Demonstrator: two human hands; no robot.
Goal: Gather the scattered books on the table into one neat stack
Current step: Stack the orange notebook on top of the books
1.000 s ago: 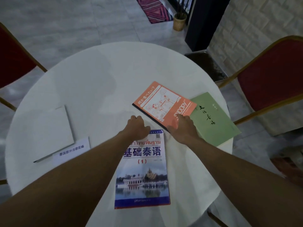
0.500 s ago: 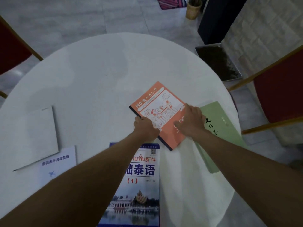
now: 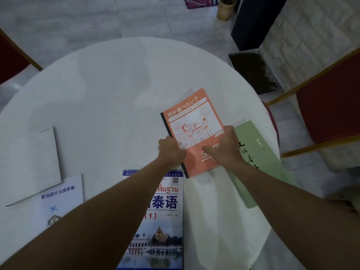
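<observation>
An orange notebook (image 3: 191, 125) with a cartoon cover is gripped from both sides and tilted up off the white round table (image 3: 116, 90). My left hand (image 3: 170, 151) grips its spine edge. My right hand (image 3: 226, 147) holds its right edge, thumb on the cover. A green book (image 3: 257, 152) lies to the right, partly under my right arm. A blue Thai-language textbook (image 3: 165, 211) lies near me under my left arm. At the left lie a white book (image 3: 29, 164) and a pale booklet (image 3: 64, 197) with a small plane picture.
Red chairs with gold frames stand at the right (image 3: 331, 106) and far left (image 3: 11, 61). On the floor beyond the table sit a dark tray (image 3: 255, 71), a black cabinet (image 3: 255, 18) and a woven pot (image 3: 226, 8). The green book overhangs the table's right edge.
Both hands went from the textbook's top edge to the orange notebook and took hold of it. The notebook has turned nearly upright, and its near end has lifted.
</observation>
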